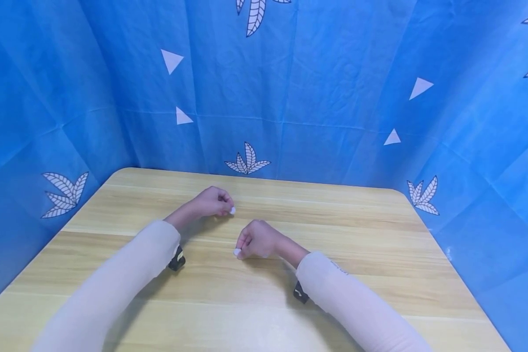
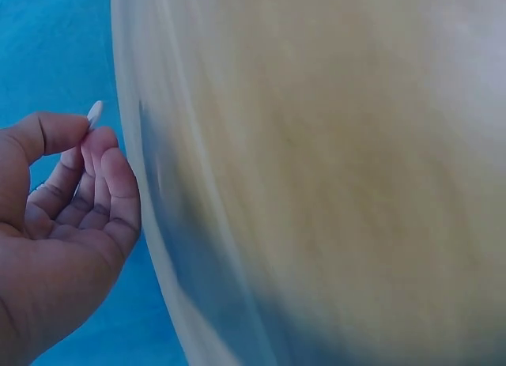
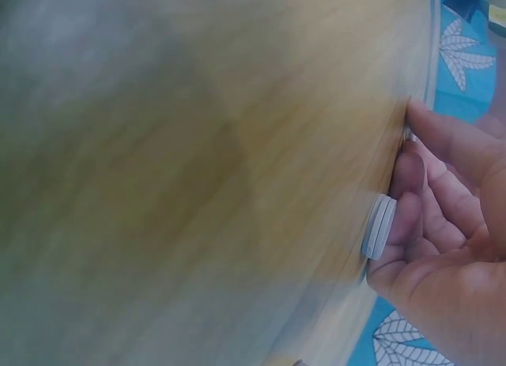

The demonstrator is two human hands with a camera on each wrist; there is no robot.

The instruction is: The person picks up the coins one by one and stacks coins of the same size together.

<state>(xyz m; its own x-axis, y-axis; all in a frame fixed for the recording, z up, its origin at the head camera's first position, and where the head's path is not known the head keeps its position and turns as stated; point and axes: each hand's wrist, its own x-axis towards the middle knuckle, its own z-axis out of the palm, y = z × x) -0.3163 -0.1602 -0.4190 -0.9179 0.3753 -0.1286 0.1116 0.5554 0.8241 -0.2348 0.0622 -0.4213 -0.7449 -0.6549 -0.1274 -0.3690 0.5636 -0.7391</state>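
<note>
Toward the back of the table, my left hand pinches a small white disc at its fingertips. In the left wrist view the disc stands edge-on between thumb and forefinger, the other fingers loosely curled. Nearer and to the right, my right hand holds a small white piece at its fingertips, knuckles up. The right wrist view shows a short stack of grey-white discs against the fingertips. A thin light edge also shows between thumb and forefinger there, mostly hidden.
Both hands are over a pale wood-grain table with rounded back corners. Blue curtain printed with white leaves and triangles encloses its back and sides. Each forearm wears a dark wrist device, one on the left and one on the right.
</note>
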